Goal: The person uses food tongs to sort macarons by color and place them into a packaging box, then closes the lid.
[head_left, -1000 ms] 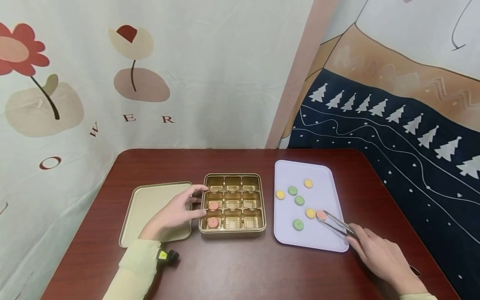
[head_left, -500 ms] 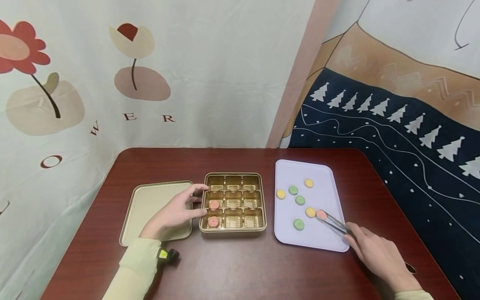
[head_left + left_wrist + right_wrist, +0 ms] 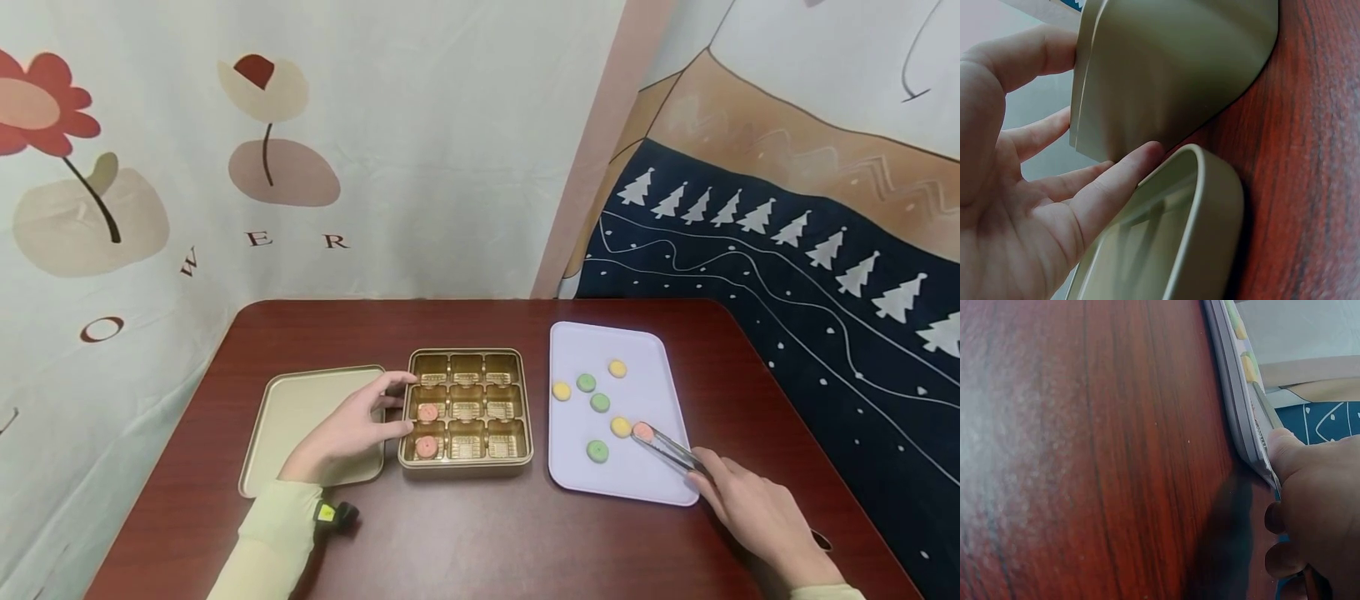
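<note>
My right hand [image 3: 757, 508] grips metal tongs [image 3: 671, 447], whose tips close around a pink macaron-like disc [image 3: 642, 431] on the lilac tray [image 3: 637, 483]. That disc lies beside a yellow disc [image 3: 620, 427]. In the right wrist view, the thumb [image 3: 1284, 447] presses along the tongs' arm. My left hand [image 3: 352, 429] rests its fingertips against the left side of a gold box [image 3: 467, 470], fingers spread and loosely bent. Two pink discs, a middle one [image 3: 428, 412] and a front one [image 3: 427, 447], sit in the box's left column of compartments.
A pale gold lid [image 3: 300, 417] lies left of the box, partly under my left hand. More discs, some green [image 3: 597, 451] and some yellow [image 3: 617, 368], are scattered over the tray. Printed curtains [image 3: 450, 167] hang behind the dark red table [image 3: 480, 542].
The tongs' tips, wider apart a second ago, have drawn together around the pink disc. My left hand and the box hold their places.
</note>
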`<state>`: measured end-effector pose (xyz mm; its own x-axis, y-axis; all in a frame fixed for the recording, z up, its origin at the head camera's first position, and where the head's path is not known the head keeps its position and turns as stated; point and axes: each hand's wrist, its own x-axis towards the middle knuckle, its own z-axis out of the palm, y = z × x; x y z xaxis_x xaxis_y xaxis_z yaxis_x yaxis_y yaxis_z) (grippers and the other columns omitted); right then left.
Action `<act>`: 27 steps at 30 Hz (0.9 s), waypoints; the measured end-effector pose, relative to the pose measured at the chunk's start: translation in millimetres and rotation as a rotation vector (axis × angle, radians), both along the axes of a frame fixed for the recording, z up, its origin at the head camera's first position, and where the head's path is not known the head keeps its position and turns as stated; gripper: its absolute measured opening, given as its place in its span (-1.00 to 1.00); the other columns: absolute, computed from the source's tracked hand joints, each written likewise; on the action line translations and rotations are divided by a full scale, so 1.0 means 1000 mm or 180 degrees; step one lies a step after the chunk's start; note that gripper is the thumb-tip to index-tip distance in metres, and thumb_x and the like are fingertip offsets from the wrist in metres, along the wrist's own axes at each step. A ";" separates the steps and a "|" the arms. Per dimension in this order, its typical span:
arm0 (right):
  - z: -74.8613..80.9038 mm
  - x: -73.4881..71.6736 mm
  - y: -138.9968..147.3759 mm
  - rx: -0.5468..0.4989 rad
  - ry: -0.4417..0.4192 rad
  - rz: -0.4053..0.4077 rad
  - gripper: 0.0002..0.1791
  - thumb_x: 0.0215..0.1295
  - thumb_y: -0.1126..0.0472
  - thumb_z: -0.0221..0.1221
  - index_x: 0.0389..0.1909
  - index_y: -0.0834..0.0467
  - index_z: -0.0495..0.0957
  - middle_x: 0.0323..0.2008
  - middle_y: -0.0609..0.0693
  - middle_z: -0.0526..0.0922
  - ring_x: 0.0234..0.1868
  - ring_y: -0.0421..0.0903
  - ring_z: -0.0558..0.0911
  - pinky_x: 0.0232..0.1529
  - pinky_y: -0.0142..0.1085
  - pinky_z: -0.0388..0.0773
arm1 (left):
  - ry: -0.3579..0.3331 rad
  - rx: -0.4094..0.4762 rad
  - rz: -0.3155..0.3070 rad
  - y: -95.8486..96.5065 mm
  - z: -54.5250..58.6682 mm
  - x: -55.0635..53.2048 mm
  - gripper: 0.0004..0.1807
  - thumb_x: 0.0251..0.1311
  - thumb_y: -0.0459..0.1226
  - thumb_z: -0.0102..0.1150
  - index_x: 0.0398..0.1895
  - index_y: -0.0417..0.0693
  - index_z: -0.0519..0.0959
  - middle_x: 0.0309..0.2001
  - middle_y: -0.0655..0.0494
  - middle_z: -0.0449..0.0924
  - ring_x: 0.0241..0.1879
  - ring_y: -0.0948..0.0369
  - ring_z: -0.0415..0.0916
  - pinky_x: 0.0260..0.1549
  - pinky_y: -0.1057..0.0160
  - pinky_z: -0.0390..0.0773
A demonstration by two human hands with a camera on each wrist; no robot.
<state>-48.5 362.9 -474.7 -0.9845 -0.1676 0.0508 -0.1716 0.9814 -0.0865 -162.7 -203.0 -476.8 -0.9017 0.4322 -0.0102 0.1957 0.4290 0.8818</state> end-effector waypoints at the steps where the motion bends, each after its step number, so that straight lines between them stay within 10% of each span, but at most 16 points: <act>1: 0.000 0.000 0.000 -0.0005 0.0007 0.0004 -0.51 0.48 -0.08 0.26 0.27 0.11 0.53 0.01 0.17 0.76 -0.14 0.09 0.75 -0.30 0.17 0.72 | 0.0005 -0.0001 0.0001 0.000 0.000 0.000 -0.27 0.25 -0.31 0.45 0.45 -0.02 0.35 0.40 -0.16 0.43 0.30 -0.28 0.49 0.29 -0.23 0.55; 27: 0.022 -0.015 0.002 -0.0130 0.0514 0.0083 -0.58 0.44 0.01 0.30 0.23 0.03 0.50 -0.08 0.15 0.77 -0.33 0.13 0.73 -0.49 0.18 0.64 | 0.0041 0.0013 -0.0005 0.002 0.000 0.000 -0.28 0.26 -0.31 0.44 0.45 -0.04 0.34 0.42 -0.22 0.40 0.29 -0.30 0.51 0.26 -0.24 0.57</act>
